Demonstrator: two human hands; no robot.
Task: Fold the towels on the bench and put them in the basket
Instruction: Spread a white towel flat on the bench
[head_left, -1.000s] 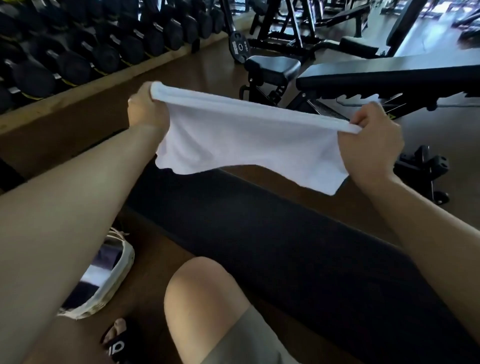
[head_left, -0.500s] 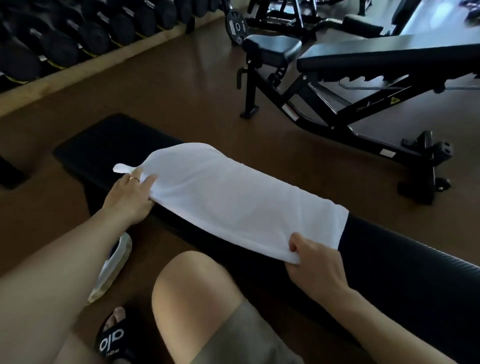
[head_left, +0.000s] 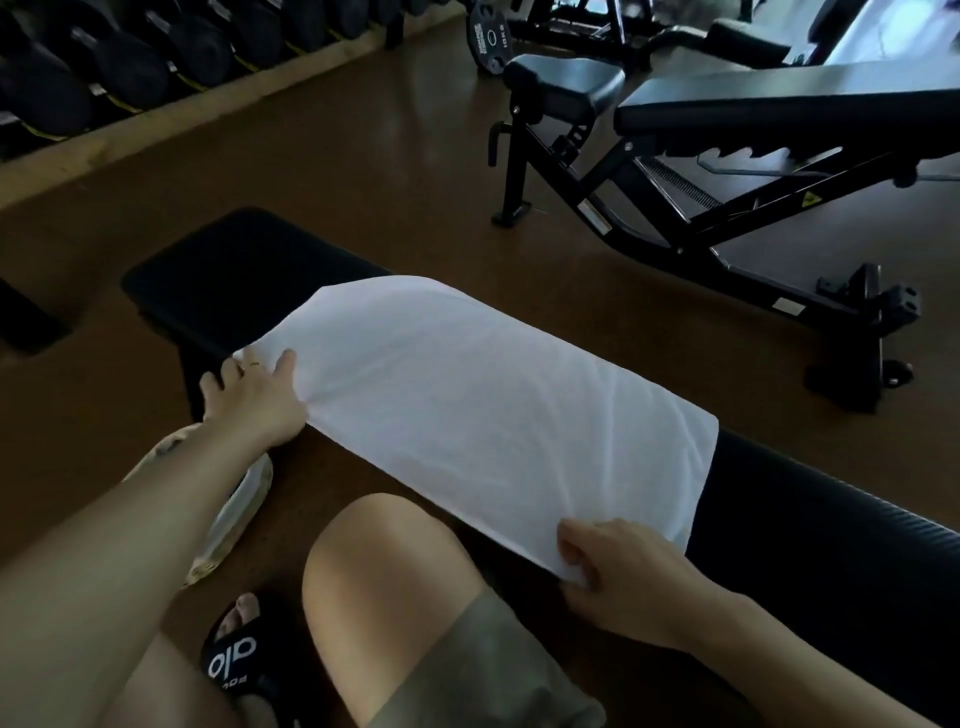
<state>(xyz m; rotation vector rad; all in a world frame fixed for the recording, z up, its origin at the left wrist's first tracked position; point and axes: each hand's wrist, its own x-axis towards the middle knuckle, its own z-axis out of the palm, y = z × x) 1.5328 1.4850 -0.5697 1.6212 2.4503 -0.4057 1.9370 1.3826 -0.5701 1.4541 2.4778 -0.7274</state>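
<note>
Both hands, left hand (head_left: 254, 400) and right hand (head_left: 618, 577), pinch towel (head_left: 483, 410) corners on bench (head_left: 234, 270)

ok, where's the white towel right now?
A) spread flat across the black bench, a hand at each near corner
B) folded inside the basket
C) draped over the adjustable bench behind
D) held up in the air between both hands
A: the white towel lies spread across the black bench, with the left hand at its near left corner and the right hand pinching its near right corner.
</note>
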